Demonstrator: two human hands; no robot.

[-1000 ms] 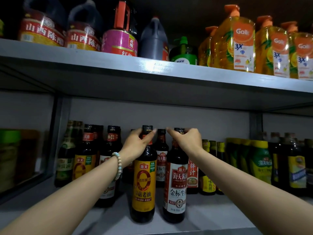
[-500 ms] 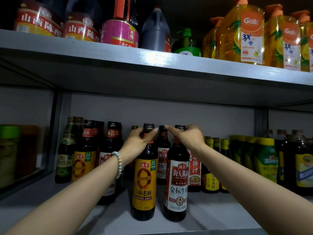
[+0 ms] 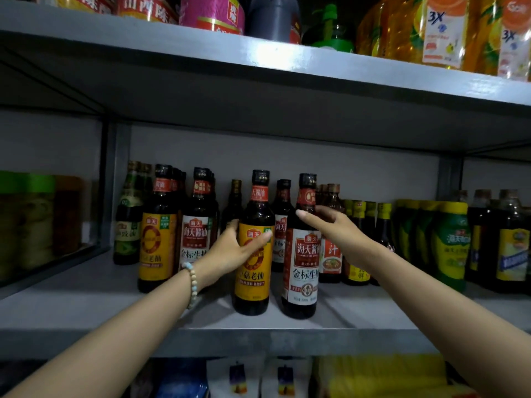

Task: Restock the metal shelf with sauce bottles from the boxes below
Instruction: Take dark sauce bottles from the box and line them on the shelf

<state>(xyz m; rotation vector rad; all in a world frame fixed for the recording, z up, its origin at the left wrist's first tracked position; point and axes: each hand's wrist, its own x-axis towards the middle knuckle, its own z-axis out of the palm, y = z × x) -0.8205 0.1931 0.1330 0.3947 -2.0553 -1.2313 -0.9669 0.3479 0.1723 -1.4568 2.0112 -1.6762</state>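
Note:
Two dark sauce bottles stand side by side near the front of the grey metal shelf [image 3: 359, 311]. My left hand [image 3: 230, 251], with a bead bracelet on its wrist, wraps the body of the yellow-label bottle [image 3: 253, 285], thumb across the label. My right hand [image 3: 330, 228] grips the shoulder of the red-and-white-label bottle [image 3: 300, 271] from the right. Both bottles are upright with their bases on the shelf.
Rows of similar soy sauce bottles [image 3: 156, 239] stand behind and to the left, and green-and-yellow bottles [image 3: 451, 245] fill the right. Jars [image 3: 28, 219] sit in the left bay. The upper shelf [image 3: 258, 67] carries large jugs. Packets [image 3: 373, 377] lie below.
Both hands have slid down from the bottle caps, the left to the bottle's body and the right to the other's shoulder. The view has dipped, showing the level below.

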